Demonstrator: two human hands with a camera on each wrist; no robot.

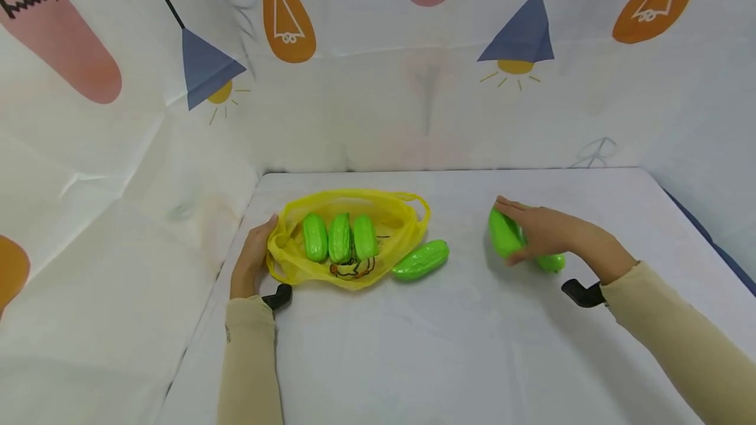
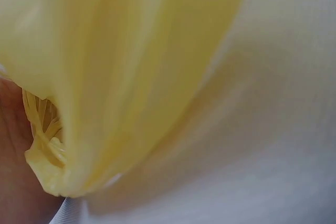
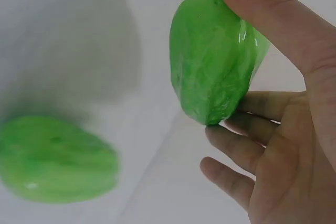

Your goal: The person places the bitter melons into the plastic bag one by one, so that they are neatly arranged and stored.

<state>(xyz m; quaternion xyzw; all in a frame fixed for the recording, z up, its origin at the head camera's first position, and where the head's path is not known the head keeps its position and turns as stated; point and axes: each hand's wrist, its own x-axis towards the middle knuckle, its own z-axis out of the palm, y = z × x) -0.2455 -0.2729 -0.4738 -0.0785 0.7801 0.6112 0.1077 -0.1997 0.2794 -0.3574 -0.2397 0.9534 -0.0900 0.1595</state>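
Head view: white cloth-covered desk, patterned white sheet behind its back edge. Thin translucent yellow plastic bag sits near the left edge, mouth open. Three glossy bright-green oblong vegetable-shaped pieces lie inside, side by side. A fourth green piece lies on the desk just right of the bag, one end against its side. Left hand is at the bag's left rim, touching it; fingertips hidden behind the plastic, can't tell if they pinch. Right hand, toward the desk's right edge, holds a glossy green oblong piece, fingers over its far end, thumb on the near side. One more green piece lies on the desk below the hand, partly covered by it. Beige sleeves on both arms, black wrist mounts.

Left wrist view: yellow plastic fills most, gathered at the bottom, touching the palm at left; finger state not shown.

Right wrist view: held piece pinched between thumb, pressed on its upper end, and fingertips under its lower end; little finger stands clear. Piece appears raised, shadow separate. Other green piece lies apart, lower left, outside the grip.
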